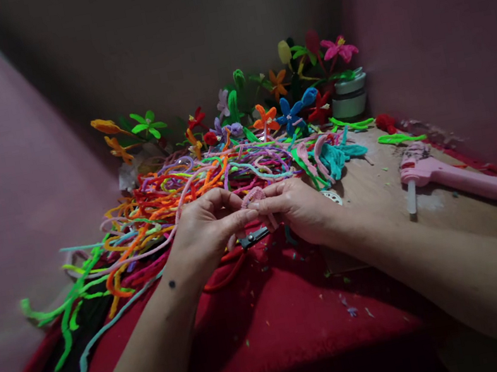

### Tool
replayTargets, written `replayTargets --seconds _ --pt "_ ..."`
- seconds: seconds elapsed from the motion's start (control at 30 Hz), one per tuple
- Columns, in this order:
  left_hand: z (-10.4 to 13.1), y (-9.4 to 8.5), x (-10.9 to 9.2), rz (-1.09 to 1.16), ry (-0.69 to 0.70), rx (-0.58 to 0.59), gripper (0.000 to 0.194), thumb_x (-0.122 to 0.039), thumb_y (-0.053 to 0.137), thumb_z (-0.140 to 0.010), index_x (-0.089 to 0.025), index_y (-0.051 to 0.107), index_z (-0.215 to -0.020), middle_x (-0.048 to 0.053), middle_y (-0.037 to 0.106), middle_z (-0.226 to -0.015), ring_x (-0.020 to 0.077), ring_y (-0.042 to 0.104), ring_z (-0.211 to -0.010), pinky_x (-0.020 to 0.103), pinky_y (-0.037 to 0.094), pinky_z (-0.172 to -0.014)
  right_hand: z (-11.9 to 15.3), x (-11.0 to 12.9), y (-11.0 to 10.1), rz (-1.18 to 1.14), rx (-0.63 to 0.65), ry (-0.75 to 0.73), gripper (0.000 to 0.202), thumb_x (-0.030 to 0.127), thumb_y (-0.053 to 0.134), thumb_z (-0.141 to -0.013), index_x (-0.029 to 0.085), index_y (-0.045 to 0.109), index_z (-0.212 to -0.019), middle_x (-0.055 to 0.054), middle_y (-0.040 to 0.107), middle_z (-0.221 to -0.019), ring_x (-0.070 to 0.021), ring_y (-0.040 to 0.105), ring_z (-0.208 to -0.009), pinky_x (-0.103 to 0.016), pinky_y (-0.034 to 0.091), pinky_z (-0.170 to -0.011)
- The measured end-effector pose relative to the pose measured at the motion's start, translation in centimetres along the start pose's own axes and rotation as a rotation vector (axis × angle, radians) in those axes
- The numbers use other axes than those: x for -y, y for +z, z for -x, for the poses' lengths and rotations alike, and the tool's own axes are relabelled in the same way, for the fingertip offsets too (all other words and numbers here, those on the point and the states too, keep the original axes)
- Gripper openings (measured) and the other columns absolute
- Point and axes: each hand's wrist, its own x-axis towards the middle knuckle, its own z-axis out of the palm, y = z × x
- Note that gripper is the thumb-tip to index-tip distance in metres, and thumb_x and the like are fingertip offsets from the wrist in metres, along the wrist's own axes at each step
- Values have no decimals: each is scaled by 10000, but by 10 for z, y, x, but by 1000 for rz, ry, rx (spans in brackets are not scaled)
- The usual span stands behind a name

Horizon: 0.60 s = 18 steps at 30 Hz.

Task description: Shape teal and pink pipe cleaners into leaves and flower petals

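- Left hand (205, 229) and right hand (298, 209) meeting mid-frame, fingers pinched narrow on pink pipe cleaner (254, 196), raised above red cloth (300, 318) for bending.
- Loose pipe cleaner pile (175, 205) just behind; glue gun (458, 174) parked right.

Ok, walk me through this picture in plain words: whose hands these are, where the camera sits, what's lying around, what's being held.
There is no machine here: a person works with two bare hands, and one camera on the person's head looks forward and down at them. The left hand and the right hand meet in the middle, both pinching a pink pipe cleaner bent into a small loop. Behind them lies a tangled pile of coloured pipe cleaners on a red cloth. Just under the hands lie scissors. To the right, a pink glue gun rests on a brown board. At the back stand finished pipe-cleaner flowers and a small white pot.
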Motion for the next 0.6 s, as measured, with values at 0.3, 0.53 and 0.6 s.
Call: replayTargets --seconds 0.3,0.53,0.6 --pt "4 9 3 -296 345 -92 80 -238 572 -765 -169 533 -755 34 608 -788 130 580 -687 232 467 -580 -3 -3 -3 -98 19 34 58 152 587 -607 147 627 -566 36 466 -430 -78 364 -390 -250 225 -421" --pt "1 12 11 -68 134 11 141 -264 568 -778 -187 452 -796 -14 591 -674 126 601 -545 228 480 -472 -3 -1 -2 -102 -93 10 64 140 649 -574 131 668 -635 16 568 -543 -69 439 -475 -228 300 -473" --pt "1 12 10 -39 101 18 157 -255 580 -769 -187 443 -807 -19 591 -660 134 610 -534 235 491 -458 -3 -1 -2 -118 -97 10 81 167 671 -585 132 673 -658 9 580 -569 -71 449 -485 -227 300 -471"
